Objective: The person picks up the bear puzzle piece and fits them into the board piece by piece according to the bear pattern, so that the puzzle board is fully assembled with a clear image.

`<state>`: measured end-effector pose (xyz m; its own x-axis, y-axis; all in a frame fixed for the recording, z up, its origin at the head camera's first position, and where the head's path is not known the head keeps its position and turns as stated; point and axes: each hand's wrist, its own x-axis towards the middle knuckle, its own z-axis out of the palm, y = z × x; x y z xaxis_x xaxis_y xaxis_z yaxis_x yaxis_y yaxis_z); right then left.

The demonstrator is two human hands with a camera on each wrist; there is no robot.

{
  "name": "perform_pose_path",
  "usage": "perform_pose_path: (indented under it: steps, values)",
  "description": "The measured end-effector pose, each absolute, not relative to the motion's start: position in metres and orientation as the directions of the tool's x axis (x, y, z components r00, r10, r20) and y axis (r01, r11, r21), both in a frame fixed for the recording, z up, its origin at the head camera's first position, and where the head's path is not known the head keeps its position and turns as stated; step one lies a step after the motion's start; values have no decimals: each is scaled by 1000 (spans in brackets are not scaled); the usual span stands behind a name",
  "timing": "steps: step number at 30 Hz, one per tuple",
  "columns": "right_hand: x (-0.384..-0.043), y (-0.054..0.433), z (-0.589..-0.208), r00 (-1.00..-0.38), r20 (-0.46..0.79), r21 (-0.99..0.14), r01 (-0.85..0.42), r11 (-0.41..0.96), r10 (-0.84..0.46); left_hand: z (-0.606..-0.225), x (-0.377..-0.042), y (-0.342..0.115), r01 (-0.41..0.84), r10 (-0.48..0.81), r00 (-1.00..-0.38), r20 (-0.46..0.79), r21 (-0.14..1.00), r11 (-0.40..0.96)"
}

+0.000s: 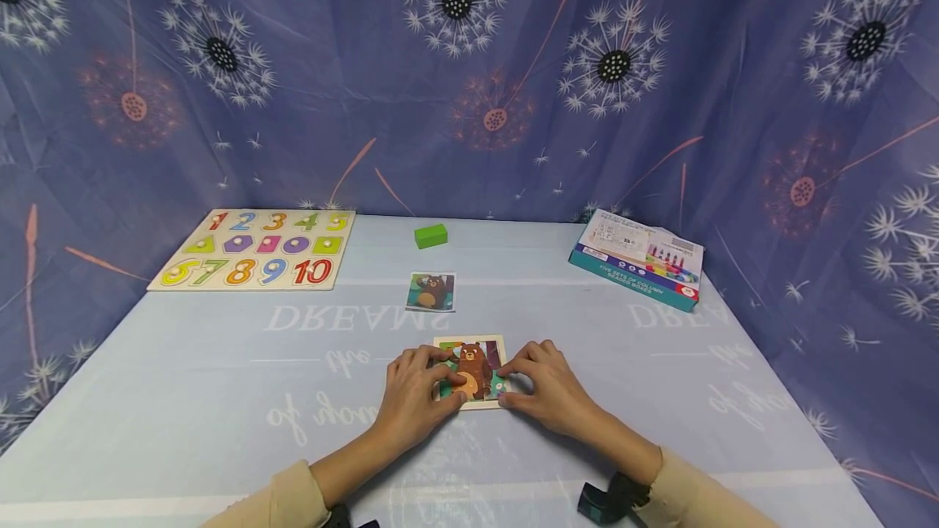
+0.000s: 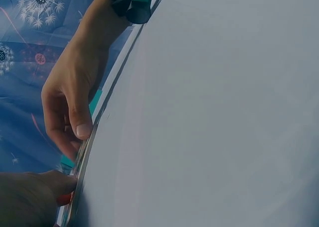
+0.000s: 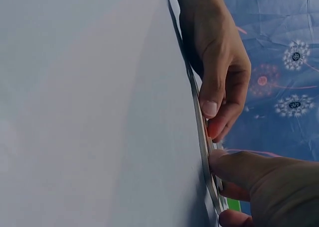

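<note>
A small bear puzzle (image 1: 473, 363) in a pale frame lies on the table, showing a brown bear with an orange belly. My left hand (image 1: 412, 393) holds its lower left side, with thumb and curled index finger over the bear's belly. At the lower right, my right hand (image 1: 552, 385) pinches a teal puzzle piece (image 1: 496, 385) between thumb and index finger. Both wrist views look low along the table: the left hand (image 3: 214, 57) and the right hand (image 2: 75, 82) show from the side, their fingertips at the puzzle's edge. Fingers partly cover the picture.
Behind the puzzle lies a bear picture card (image 1: 430, 292), and beyond it a green block (image 1: 430, 236). A number and shape board (image 1: 253, 249) is at the back left. A bead box (image 1: 637, 259) sits at the back right, before a dandelion-patterned curtain (image 1: 330, 88).
</note>
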<state>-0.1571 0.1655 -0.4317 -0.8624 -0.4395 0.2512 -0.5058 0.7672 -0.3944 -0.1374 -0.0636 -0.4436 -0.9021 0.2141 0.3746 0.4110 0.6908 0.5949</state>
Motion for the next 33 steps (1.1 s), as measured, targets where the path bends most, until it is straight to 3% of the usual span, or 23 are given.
perform_pose_path:
  steps: [13, 33]
  values:
    - [-157, 165, -433, -859, 267, -419, -512, 750, -438, -444, -137, -64, 408, 216, -904, 369, 597, 690]
    - [-156, 165, -431, -850, 285, -349, -522, 778, -443, -441, -135, -57, 427, 213, -891, 401, 579, 695]
